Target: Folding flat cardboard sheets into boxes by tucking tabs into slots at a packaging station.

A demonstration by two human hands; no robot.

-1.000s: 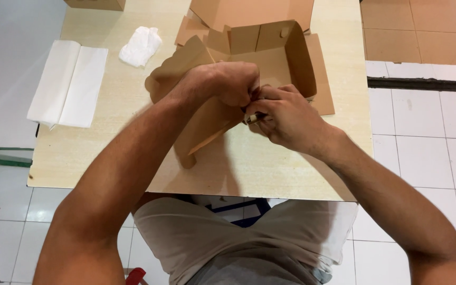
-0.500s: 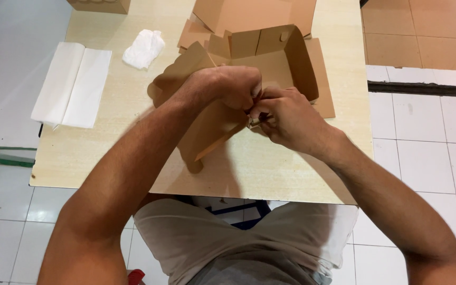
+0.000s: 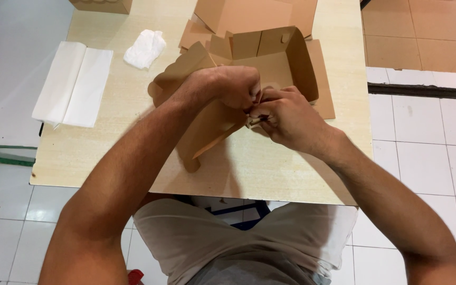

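Note:
A brown cardboard box (image 3: 270, 63), half folded with flaps spread out, lies on a pale wooden table (image 3: 106, 153). My left hand (image 3: 233, 87) is closed around the near wall of the box. My right hand (image 3: 286, 119) pinches the same cardboard edge right beside it, the fingertips of both hands touching. A long scalloped flap (image 3: 207, 132) hangs down from under my left hand toward the table's near edge. The exact spot the fingers press on is hidden by the hands.
A folded white paper sheet (image 3: 72, 84) lies at the table's left. A crumpled white tissue (image 3: 144, 48) sits behind it. More flat brown cardboard (image 3: 254, 13) rests at the back, another box (image 3: 101, 5) at the far left corner. White floor tiles surround the table.
The view has shifted slightly; both hands stay pressed together on the box edge, with only small finger movements.

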